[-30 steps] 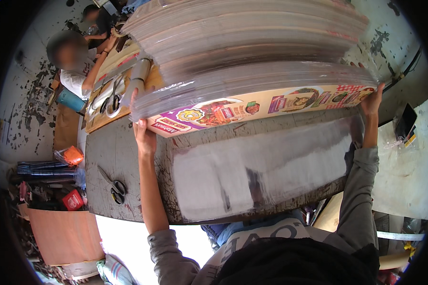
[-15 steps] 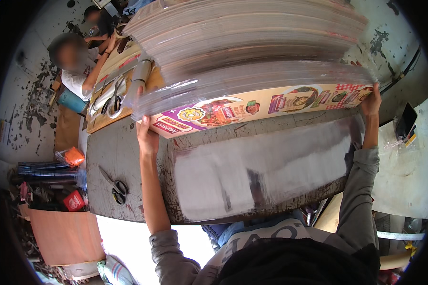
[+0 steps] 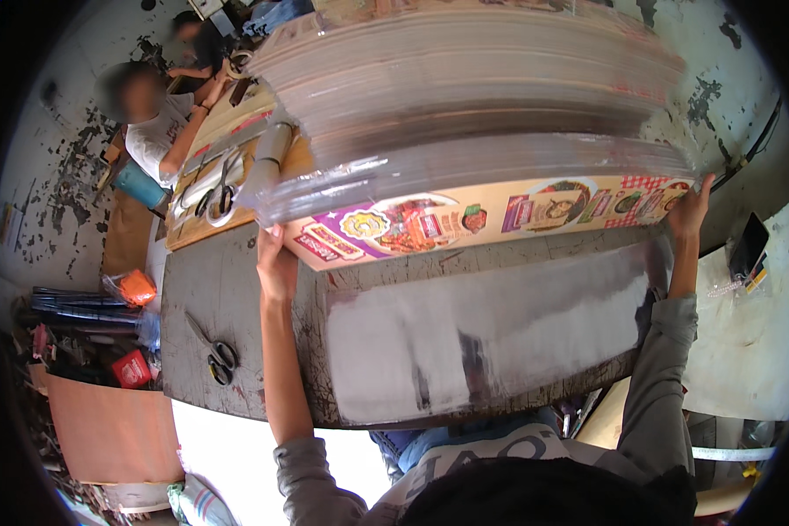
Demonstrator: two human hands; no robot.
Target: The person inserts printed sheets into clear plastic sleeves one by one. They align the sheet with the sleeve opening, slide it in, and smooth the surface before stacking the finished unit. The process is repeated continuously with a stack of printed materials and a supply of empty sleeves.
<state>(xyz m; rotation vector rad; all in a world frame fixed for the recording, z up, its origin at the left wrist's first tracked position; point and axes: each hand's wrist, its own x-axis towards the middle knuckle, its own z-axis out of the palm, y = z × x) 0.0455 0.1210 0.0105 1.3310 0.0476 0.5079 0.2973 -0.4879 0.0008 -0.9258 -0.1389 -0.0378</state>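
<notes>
A long bundle of printed banner-like sheets [image 3: 491,215] stretches between my two hands. Pictures of food dishes cover its front face, and clear plastic shows along its top edge. My left hand [image 3: 277,267] grips the left end, thumb on the front corner and the other fingers mostly hidden. At the right end, my right hand [image 3: 691,210] is closed round the edge. Directly behind stands a tall stack of similar plastic-covered sheets [image 3: 482,88]. Below the bundle, a pale, shiny rectangular sheet or patch [image 3: 535,320] covers part of the dark, scratched table [image 3: 228,289].
Black-handled scissors [image 3: 222,361] lie on the table to the left. A wooden board [image 3: 203,230] farther off carries another pair of scissors [image 3: 221,195] and a grey roll [image 3: 274,145]. Two people sit at the far left. A dark phone-like object [image 3: 749,238] lies at the right.
The held bundle has come slightly nearer to me, with both hands still at its ends. The whole view has also shifted a little.
</notes>
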